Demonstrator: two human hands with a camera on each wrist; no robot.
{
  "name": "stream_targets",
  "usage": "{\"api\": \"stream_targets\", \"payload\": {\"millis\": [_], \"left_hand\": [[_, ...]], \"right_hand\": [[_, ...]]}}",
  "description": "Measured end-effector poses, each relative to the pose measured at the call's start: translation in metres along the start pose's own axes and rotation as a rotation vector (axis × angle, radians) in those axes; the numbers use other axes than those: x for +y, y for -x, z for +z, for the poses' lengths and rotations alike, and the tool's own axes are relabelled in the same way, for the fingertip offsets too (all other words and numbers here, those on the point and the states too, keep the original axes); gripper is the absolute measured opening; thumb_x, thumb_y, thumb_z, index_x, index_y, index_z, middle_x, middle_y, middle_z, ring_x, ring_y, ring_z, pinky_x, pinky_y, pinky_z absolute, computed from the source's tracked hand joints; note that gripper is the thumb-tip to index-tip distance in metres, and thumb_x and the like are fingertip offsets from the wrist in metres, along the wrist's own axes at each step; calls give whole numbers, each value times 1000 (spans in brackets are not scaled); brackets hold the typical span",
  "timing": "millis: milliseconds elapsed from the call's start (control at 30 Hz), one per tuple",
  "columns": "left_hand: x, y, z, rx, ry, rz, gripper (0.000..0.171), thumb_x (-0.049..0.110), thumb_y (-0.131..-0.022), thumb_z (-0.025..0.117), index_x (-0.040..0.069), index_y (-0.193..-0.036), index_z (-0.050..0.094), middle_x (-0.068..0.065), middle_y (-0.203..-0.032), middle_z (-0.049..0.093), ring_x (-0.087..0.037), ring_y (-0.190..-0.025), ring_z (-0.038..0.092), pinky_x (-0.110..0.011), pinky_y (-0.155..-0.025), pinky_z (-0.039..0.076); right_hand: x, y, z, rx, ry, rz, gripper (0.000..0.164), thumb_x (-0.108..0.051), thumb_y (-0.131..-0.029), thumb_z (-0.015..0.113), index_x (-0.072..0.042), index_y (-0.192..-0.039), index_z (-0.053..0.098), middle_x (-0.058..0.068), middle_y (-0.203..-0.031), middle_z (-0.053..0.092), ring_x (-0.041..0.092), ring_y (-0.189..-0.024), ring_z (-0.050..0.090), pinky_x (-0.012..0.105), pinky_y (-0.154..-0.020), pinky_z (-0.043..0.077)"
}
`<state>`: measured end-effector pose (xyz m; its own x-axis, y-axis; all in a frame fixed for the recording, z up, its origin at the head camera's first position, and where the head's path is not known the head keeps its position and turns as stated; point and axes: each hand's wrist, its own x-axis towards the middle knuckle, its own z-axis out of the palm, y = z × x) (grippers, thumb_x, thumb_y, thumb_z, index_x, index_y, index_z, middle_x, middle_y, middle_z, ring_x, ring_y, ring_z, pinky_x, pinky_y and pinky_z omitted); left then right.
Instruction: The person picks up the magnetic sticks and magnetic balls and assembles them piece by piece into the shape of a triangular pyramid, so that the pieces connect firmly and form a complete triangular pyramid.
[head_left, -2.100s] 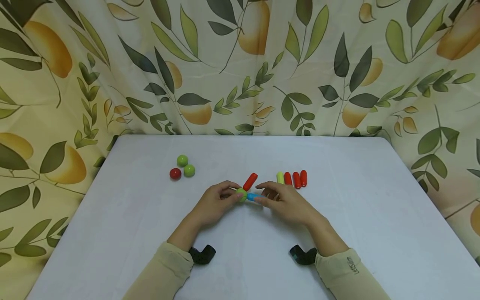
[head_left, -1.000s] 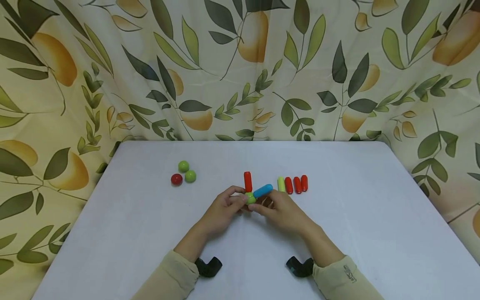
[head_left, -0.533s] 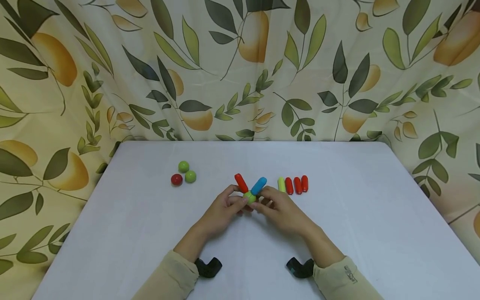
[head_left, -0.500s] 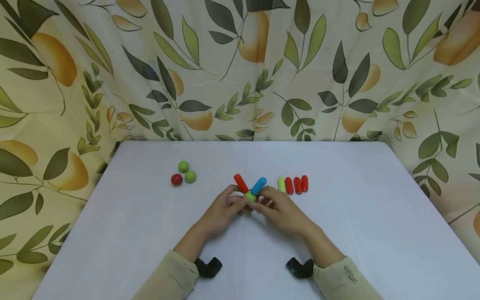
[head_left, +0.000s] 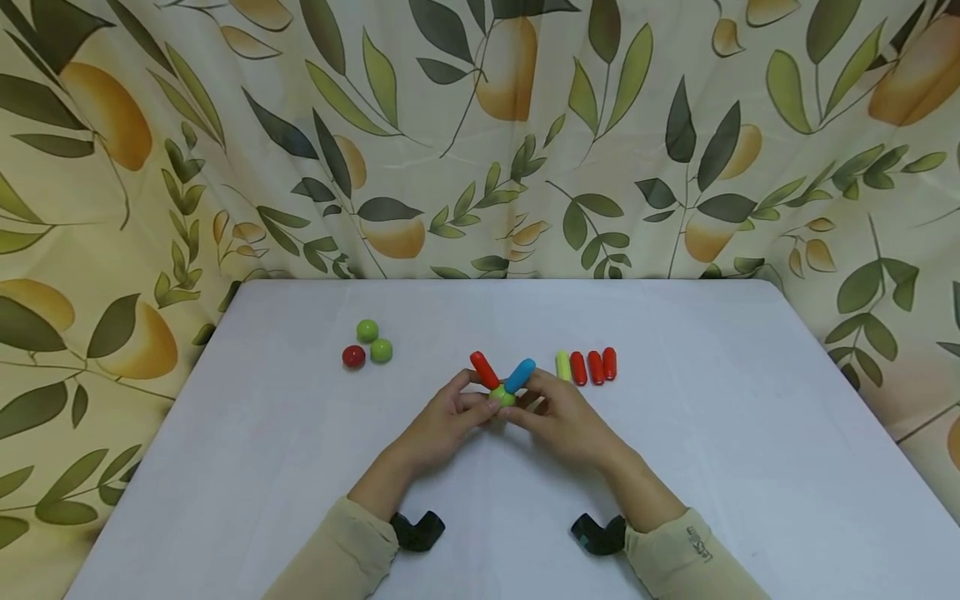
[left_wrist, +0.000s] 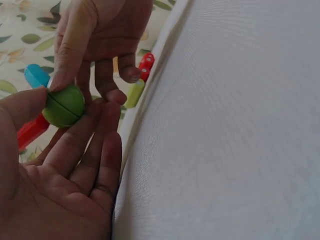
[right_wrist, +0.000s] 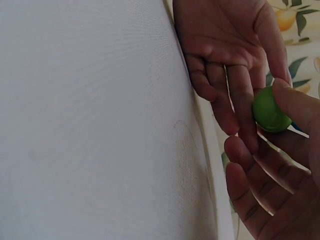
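Green ball point(head_left: 504, 398) held from both sides

Left hand point(head_left: 441, 419) and right hand point(head_left: 564, 414) pinch the ball between thumbs and fingers, other fingers loosely bent. From its far side a red stick point(head_left: 484, 370) angles away leftward, nearer the left hand; a blue stick point(head_left: 520, 376) angles away rightward, nearer the right. Beyond the right hand lie a yellow-green stick point(head_left: 562, 366) and three red sticks point(head_left: 596, 367); farther left, three loose balls point(head_left: 381, 351).

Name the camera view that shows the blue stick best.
The head view: the blue stick shows at nearly full length, angled from the green ball. The left wrist view catches only its outer part; the right wrist view, just a blue sliver.
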<state>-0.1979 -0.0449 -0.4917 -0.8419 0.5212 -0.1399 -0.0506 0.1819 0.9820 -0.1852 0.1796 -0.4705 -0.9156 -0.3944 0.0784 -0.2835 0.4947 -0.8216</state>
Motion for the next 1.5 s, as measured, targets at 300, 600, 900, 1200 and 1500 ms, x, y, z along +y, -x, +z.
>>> {"api": "stream_targets", "payload": {"millis": [300, 600, 900, 1200, 1500], "left_hand": [[-1, -5, -2, 41, -19, 6, 30, 31, -104, 63, 20, -131, 59, 1, -112, 78, -18, -105, 65, -35, -95, 47], [-1, -10, -14, 99, 31, -8, 28, 25, -106, 60, 12, -130, 63, -6, -117, 77, -20, -102, 72, -32, -94, 58], [-1, -5, -41, 427, -24, -29, 27, 22, -104, 62, 11, -129, 67, -5, -123, 71, -20, -102, 67, -27, -84, 56], [0, 7, -71, 901, -396, 56, 18, 18, -97, 65, 11, -112, 74, -4, -107, 65, -24, -99, 57, -39, -88, 37], [-7, 6, -82, 961, -599, 55, 21, 14, -92, 69, 6, -111, 71, -17, -114, 62, -37, -128, 43, -56, -112, 24]], "right_hand": [[4, -1, -3, -43, -80, 61, 24, -26, -98, 73, -18, -120, 69, -4, -108, 75, 16, -100, 70, 31, -82, 59], [14, -3, -8, -51, -186, 137, 34, -29, -101, 68, -10, -130, 66, 9, -105, 75, 25, -96, 70, 41, -86, 55], [27, 0, -4, -60, -262, 244, 42, -30, -103, 66, -9, -139, 62, 11, -110, 74, 24, -101, 67, 34, -80, 51], [30, 0, -2, -86, -298, 231, 43, -29, -103, 66, -7, -139, 61, 11, -110, 74, 26, -103, 65, 33, -87, 52], [29, -1, -4, -84, -324, 207, 38, -23, -103, 64, -4, -135, 62, 14, -109, 73, 26, -99, 65, 29, -86, 54]]}}
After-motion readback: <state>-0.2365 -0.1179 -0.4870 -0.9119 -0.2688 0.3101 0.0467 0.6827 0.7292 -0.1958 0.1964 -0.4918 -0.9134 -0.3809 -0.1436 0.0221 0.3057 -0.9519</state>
